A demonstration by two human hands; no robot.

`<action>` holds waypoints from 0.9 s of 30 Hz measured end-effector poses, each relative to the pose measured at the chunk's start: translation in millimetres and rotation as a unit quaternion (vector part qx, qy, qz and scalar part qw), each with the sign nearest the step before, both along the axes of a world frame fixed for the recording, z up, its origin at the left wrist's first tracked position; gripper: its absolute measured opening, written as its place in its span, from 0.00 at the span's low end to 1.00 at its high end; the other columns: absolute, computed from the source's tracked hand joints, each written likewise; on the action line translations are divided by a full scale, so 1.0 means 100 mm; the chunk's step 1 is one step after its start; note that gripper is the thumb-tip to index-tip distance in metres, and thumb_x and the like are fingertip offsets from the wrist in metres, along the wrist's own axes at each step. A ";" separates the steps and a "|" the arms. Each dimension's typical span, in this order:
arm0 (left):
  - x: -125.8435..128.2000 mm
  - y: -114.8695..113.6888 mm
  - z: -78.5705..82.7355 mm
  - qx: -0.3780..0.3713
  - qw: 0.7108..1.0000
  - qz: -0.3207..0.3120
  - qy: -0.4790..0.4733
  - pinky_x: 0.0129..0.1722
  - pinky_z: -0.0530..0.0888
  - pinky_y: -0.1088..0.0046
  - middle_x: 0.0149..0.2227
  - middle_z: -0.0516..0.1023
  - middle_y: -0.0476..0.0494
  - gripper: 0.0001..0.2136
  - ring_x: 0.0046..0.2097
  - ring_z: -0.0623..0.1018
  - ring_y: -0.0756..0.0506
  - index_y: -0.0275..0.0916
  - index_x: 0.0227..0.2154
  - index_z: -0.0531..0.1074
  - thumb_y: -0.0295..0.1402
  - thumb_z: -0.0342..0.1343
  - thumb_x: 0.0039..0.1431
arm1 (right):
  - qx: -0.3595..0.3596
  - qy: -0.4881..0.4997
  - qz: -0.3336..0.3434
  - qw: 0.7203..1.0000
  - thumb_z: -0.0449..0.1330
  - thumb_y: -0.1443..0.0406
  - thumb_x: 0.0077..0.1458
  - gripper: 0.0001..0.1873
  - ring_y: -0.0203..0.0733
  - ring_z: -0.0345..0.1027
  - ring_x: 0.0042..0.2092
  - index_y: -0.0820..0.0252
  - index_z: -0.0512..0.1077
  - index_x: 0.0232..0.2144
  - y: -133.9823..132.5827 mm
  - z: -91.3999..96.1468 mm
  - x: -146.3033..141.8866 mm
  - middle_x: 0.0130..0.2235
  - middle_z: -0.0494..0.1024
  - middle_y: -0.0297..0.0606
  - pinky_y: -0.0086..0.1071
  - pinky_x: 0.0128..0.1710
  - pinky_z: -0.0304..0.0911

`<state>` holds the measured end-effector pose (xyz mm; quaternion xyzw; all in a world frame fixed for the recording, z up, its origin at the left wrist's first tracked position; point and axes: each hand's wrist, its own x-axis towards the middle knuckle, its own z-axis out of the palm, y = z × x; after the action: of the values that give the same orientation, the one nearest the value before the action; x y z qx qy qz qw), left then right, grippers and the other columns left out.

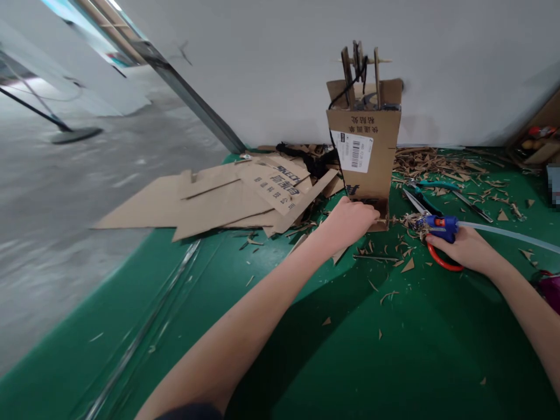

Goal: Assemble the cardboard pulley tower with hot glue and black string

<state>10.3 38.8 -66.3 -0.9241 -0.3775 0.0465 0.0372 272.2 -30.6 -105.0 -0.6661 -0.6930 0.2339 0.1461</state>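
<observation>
An upright cardboard box structure (365,146) with a barcode label and wooden sticks on top stands on the green floor mat (350,350). My left hand (350,221) is closed around its lower left corner. My right hand (466,248) is closed on a blue glue gun (440,224), whose nozzle points left toward the box base. Red-handled scissors (441,259) lie under that hand.
Flattened cardboard sheets (219,198) lie to the left at the mat's edge. Cardboard scraps (437,163) litter the mat by the white wall. Teal-handled scissors (426,189) and a translucent tube (511,233) lie on the right. Bare grey floor is at the left.
</observation>
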 end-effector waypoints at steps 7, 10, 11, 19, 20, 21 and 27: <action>0.00 -0.01 0.01 -0.001 1.000 -0.004 -0.006 0.39 0.62 0.68 0.36 0.80 0.44 0.12 0.38 0.77 0.46 0.38 0.33 0.75 0.26 0.46 0.66 | 0.026 -0.005 -0.013 1.000 0.55 0.46 0.56 0.21 0.52 0.75 0.38 0.56 0.76 0.33 0.03 -0.07 0.00 0.32 0.81 0.42 0.38 0.38 0.65; -0.01 -0.01 0.01 -0.001 1.000 -0.007 0.000 0.38 0.62 0.68 0.37 0.79 0.44 0.12 0.38 0.77 0.46 0.38 0.34 0.75 0.24 0.45 0.66 | 0.035 -0.020 -0.005 0.999 0.54 0.47 0.57 0.21 0.51 0.75 0.38 0.55 0.76 0.33 0.04 -0.07 -0.01 0.32 0.81 0.42 0.38 0.39 0.65; -0.01 0.00 0.00 -0.003 1.000 -0.007 0.001 0.38 0.62 0.68 0.36 0.79 0.45 0.12 0.38 0.77 0.46 0.38 0.34 0.75 0.24 0.46 0.65 | 0.038 -0.023 0.000 0.999 0.54 0.47 0.57 0.21 0.51 0.75 0.38 0.55 0.76 0.33 0.04 -0.06 -0.01 0.32 0.81 0.41 0.38 0.39 0.65; -0.03 0.02 -0.05 -0.010 0.999 -0.012 -0.032 0.42 0.62 0.68 0.34 0.79 0.43 0.13 0.37 0.77 0.47 0.38 0.32 0.75 0.24 0.46 0.65 | 0.023 -0.010 -0.004 1.000 0.56 0.48 0.55 0.19 0.51 0.74 0.37 0.54 0.77 0.32 0.03 -0.04 -0.01 0.31 0.80 0.40 0.39 0.39 0.66; -0.03 0.02 -0.05 -0.011 0.999 -0.011 -0.031 0.42 0.62 0.68 0.34 0.79 0.43 0.13 0.37 0.77 0.47 0.38 0.32 0.75 0.24 0.45 0.65 | 0.028 -0.008 -0.001 1.000 0.56 0.48 0.55 0.19 0.50 0.74 0.37 0.54 0.77 0.32 0.03 -0.04 -0.01 0.30 0.80 0.40 0.38 0.39 0.66; -0.03 0.02 -0.05 -0.010 0.999 -0.012 -0.030 0.42 0.63 0.68 0.34 0.79 0.44 0.13 0.37 0.77 0.47 0.38 0.32 0.75 0.24 0.45 0.65 | 0.032 -0.006 0.001 0.999 0.57 0.48 0.56 0.19 0.50 0.74 0.37 0.54 0.77 0.32 0.03 -0.05 0.00 0.30 0.80 0.39 0.38 0.39 0.66; -0.04 0.03 -0.08 -0.014 0.999 -0.013 -0.040 0.42 0.63 0.68 0.35 0.79 0.44 0.13 0.37 0.77 0.47 0.39 0.33 0.74 0.25 0.45 0.66 | 0.011 0.013 0.003 1.000 0.56 0.48 0.56 0.19 0.49 0.74 0.37 0.54 0.77 0.35 0.02 -0.04 -0.01 0.32 0.81 0.39 0.38 0.41 0.66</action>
<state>6.0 42.1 -74.2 -0.9306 -0.3656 0.0141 0.0098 271.7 -28.5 -108.7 -0.6598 -0.6953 0.2350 0.1615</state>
